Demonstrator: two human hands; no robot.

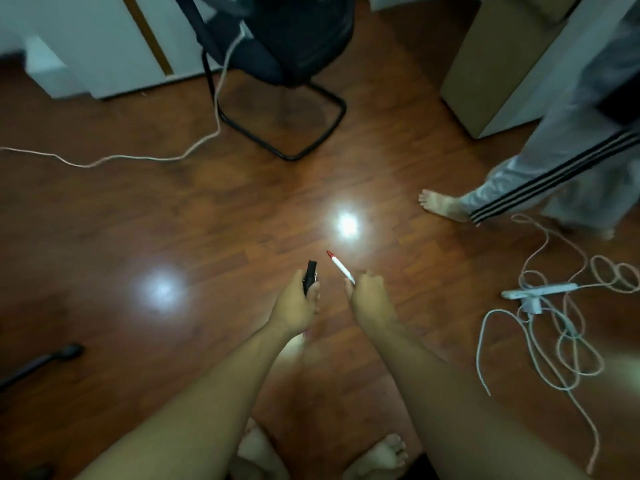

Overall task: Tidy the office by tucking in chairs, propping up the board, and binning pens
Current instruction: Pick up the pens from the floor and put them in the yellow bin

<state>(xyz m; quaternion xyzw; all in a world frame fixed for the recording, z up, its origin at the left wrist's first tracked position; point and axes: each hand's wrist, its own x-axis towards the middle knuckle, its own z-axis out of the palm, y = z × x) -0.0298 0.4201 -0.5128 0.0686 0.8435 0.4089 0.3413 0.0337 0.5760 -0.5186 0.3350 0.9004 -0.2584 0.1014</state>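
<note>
While standing over the wooden floor point(173, 209) near the black chair point(284, 64): left hand point(298, 306) gripping a black pen point(310, 277), right hand point(372, 296) pinching a white red-tipped pen point(341, 268), both lifted clear, probably for binning; bin not showing.

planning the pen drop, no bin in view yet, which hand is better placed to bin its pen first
Neither has a clear edge. The left hand grips a black pen; the right hand holds a white pen with a red cap. Both are level, side by side over the wooden floor, and no bin shows.
</note>
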